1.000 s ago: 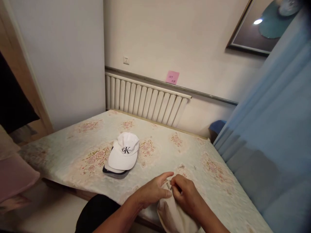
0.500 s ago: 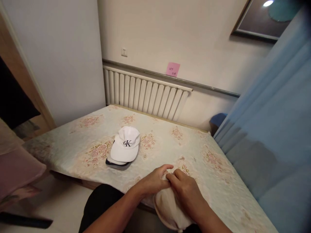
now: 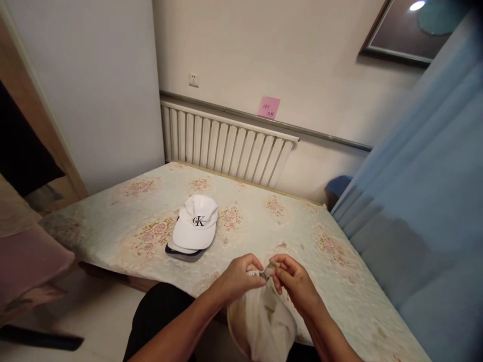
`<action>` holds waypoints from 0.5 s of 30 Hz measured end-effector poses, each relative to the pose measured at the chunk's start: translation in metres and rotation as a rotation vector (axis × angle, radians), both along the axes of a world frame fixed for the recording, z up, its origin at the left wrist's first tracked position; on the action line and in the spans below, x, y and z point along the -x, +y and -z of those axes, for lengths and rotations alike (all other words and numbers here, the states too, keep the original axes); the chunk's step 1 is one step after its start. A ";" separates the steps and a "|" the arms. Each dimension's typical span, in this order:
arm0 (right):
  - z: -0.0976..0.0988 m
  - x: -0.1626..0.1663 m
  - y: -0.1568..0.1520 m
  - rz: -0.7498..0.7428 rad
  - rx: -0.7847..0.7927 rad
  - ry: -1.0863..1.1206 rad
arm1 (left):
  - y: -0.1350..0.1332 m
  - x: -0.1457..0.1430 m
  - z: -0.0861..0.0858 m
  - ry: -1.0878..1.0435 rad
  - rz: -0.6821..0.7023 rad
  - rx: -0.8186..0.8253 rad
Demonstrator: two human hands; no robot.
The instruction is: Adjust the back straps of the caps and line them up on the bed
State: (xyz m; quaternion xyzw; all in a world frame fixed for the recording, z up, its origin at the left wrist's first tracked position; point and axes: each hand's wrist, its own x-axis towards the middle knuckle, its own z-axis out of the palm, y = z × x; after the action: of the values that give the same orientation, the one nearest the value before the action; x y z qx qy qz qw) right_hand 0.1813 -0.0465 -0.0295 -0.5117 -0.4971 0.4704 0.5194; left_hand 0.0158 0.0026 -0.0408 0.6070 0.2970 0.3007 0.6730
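Note:
A cream baseball cap (image 3: 260, 322) hangs below my hands at the near edge of the bed, its brim pointing down toward me. My left hand (image 3: 241, 274) pinches the back strap of the cap beside a small metal buckle (image 3: 263, 275). Opposite it, the fingertips of my right hand (image 3: 296, 281) are closed on the strap's loose end. Farther left on the bed lies a stack of caps; a white cap with black "CK" lettering (image 3: 196, 221) is on top. Grey and black brims (image 3: 184, 255) stick out from under it.
The bed (image 3: 256, 221) has a pale floral cover. Behind it are a white radiator (image 3: 226, 146) and a wall with a pink note (image 3: 269, 107). A blue curtain (image 3: 418, 201) hangs along the right, and a tall pale panel (image 3: 86, 90) stands at the left.
My right hand has shifted off the cap's side and turned, now pinching the strap end. The buckle has come into view, and the cap body has slumped and opened out below.

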 end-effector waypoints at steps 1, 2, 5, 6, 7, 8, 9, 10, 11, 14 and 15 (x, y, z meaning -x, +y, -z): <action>-0.001 -0.001 -0.001 0.003 -0.016 -0.093 | -0.001 0.000 0.000 -0.011 -0.012 -0.004; -0.002 -0.002 -0.001 -0.010 -0.024 -0.193 | -0.001 0.000 0.000 -0.023 -0.015 -0.011; -0.006 -0.001 -0.002 -0.170 -0.014 -0.429 | -0.002 0.002 -0.001 -0.046 -0.005 -0.030; -0.006 0.000 -0.002 -0.219 -0.006 -0.456 | -0.002 0.003 -0.001 -0.038 -0.008 -0.044; -0.006 0.001 -0.002 -0.241 0.009 -0.453 | -0.003 0.005 -0.002 -0.022 -0.013 -0.064; -0.005 0.002 -0.002 -0.240 0.033 -0.432 | -0.003 0.006 -0.002 0.001 -0.018 -0.095; -0.004 0.002 -0.001 -0.224 0.065 -0.399 | -0.003 0.008 -0.003 0.030 -0.023 -0.136; -0.002 0.002 0.000 -0.206 0.098 -0.361 | -0.004 0.009 -0.004 0.060 -0.031 -0.187; 0.000 0.002 0.001 -0.192 0.126 -0.322 | -0.005 0.010 -0.005 0.090 -0.046 -0.247; 0.005 0.002 0.003 -0.169 0.159 -0.213 | -0.008 0.012 -0.006 0.178 -0.109 -0.430; 0.007 0.003 0.004 -0.171 0.160 -0.166 | -0.008 0.012 -0.007 0.201 -0.123 -0.475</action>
State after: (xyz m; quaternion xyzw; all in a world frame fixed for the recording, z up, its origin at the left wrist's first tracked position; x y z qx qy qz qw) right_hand 0.1787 -0.0425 -0.0364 -0.5444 -0.5409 0.5073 0.3920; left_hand 0.0038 -0.0055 -0.0341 0.7556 0.3199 0.3406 0.4591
